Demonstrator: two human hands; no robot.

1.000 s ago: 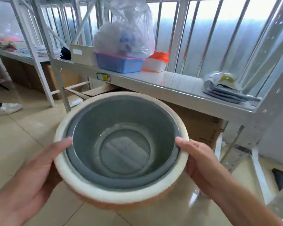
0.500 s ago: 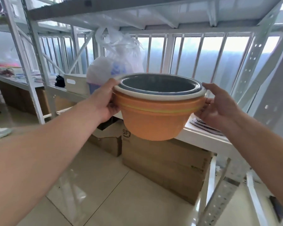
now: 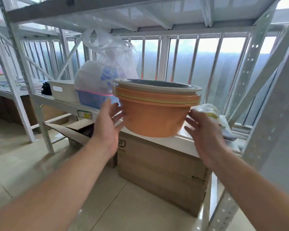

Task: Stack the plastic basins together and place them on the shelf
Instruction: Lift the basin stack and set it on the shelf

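The nested stack of plastic basins (image 3: 154,117) stands upright on the white metal shelf (image 3: 178,141): an orange one outermost, cream and grey rims showing on top. My left hand (image 3: 107,125) is at the stack's left side with fingers spread, its fingertips at the orange wall. On the other side, my right hand (image 3: 203,130) is open just off the wall, palm turned toward it. Neither hand grips the basins.
A blue basket (image 3: 93,100) under a big clear plastic bag (image 3: 105,70) and a white bin (image 3: 62,90) stand left of the basins. A bagged item (image 3: 208,110) lies to the right. Cardboard boxes (image 3: 162,170) sit under the shelf. A shelf post (image 3: 270,124) rises at right.
The basin stack came down from being held in the air onto the shelf. Both hands let go of the rim and now sit open beside the lower wall.
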